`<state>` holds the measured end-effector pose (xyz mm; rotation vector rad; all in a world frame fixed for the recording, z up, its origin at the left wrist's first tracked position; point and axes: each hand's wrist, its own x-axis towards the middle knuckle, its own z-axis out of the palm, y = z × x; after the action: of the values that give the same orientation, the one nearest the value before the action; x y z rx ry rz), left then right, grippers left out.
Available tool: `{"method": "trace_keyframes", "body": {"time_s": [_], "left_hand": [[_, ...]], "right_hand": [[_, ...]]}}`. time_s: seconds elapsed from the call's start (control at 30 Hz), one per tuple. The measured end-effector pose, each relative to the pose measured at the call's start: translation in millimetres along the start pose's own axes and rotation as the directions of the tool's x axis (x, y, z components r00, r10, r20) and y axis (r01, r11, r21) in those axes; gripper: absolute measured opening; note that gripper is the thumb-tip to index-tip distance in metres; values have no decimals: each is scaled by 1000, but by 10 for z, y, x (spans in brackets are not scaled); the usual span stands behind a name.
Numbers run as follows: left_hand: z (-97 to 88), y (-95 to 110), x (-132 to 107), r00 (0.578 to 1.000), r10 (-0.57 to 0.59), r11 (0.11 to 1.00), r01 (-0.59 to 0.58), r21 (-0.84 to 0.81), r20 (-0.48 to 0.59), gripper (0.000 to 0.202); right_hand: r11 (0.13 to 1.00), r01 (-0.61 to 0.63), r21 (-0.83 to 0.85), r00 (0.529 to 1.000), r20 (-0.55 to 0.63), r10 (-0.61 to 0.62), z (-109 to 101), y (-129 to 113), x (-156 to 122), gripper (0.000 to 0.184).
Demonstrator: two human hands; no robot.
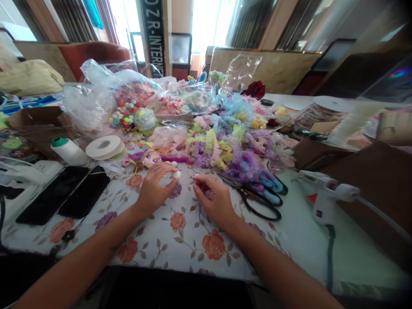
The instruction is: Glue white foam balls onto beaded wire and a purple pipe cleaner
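Nearest: two bare forearms (80, 259), reaching in low over a floral cloth (151, 238). Left hand (154, 185): thumb and fingers closed round a small white ball (177, 174), mid-table. A second white ball (174, 164) just past its fingers; gripped or loose, cannot tell. Right hand (214, 197) near, apart from the left; fingers half curled, thumb close to forefinger; cannot tell whether anything sits between. Black-handled scissors (243, 189) just beside it, purple-haired doll (259, 143) beyond. Farther right, white glue gun (323, 193). On the left, dark phones (53, 195), ribbon spool (103, 147), thread cone (70, 151). Behind the hands, heaped pastel ruffles (206, 148), clear plastic bags (92, 101)
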<state>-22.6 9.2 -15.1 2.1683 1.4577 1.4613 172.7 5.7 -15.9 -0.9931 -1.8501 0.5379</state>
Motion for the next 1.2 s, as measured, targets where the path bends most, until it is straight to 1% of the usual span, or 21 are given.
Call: {"method": "trace_keyframes", "body": {"time_s": [0.07, 0.13, 0.2, 0.27, 0.3, 0.37, 0.43, 0.57, 0.67, 0.73, 0.83, 0.9, 0.97, 1.0, 1.07, 1.13, 1.2], "left_hand": [[-3, 59, 13, 987, -149, 977, 156, -147, 58, 21], [12, 127, 62, 956, -247, 897, 287, -336, 158, 28], [41, 186, 128, 916, -277, 775, 391, -496, 290, 30], [76, 219, 190, 867, -283, 657, 487, -575, 410, 29], [94, 225, 215, 844, -283, 614, 525, -590, 456, 29], [125, 220, 244, 809, -277, 566, 573, -592, 519, 28], [144, 204, 246, 796, -267, 558, 587, -587, 543, 27], [131, 181, 193, 802, -263, 589, 574, -569, 536, 25], [94, 177, 135, 834, -265, 652, 525, -547, 484, 22], [73, 179, 101, 857, -266, 675, 493, -549, 442, 23], [61, 195, 64, 876, -271, 657, 472, -588, 400, 27], [60, 213, 50, 881, -271, 644, 465, -608, 388, 31], [55, 228, 42, 884, -271, 653, 460, -601, 381, 34], [49, 230, 40, 887, -274, 679, 452, -579, 371, 34], [34, 221, 38, 907, -283, 775, 407, -483, 311, 28], [18, 195, 36, 937, -282, 873, 340, -349, 208, 29], [12, 166, 28, 961, -254, 921, 274, -276, 108, 33]], "right_hand": [[995, -68, 74, 998, 15, 67, 15, -4, -4, 17], [967, -167, 195, 986, 23, 166, 19, -3, 2, 18], [914, -249, 322, 967, 28, 253, 9, -7, 17, 19], [864, -292, 411, 951, 31, 307, -12, -18, 36, 21], [846, -304, 438, 946, 35, 322, -25, -25, 46, 22], [823, -318, 471, 940, 45, 338, -46, -37, 63, 23], [809, -330, 487, 936, 56, 349, -57, -44, 76, 23], [783, -367, 502, 924, 100, 369, -49, -42, 80, 22], [752, -389, 532, 918, 158, 363, -34, -43, 67, 23], [735, -399, 547, 915, 185, 359, -26, -47, 57, 23], [735, -404, 544, 913, 195, 358, -18, -54, 47, 21], [756, -389, 526, 920, 176, 351, -17, -58, 43, 20], [779, -365, 510, 929, 147, 340, -20, -62, 41, 18], [789, -351, 504, 934, 130, 333, -23, -65, 40, 17], [809, -333, 485, 940, 98, 328, -31, -70, 42, 19], [833, -323, 448, 942, 66, 330, -42, -75, 47, 21], [859, -311, 407, 945, 34, 326, -51, -76, 54, 17]]}}
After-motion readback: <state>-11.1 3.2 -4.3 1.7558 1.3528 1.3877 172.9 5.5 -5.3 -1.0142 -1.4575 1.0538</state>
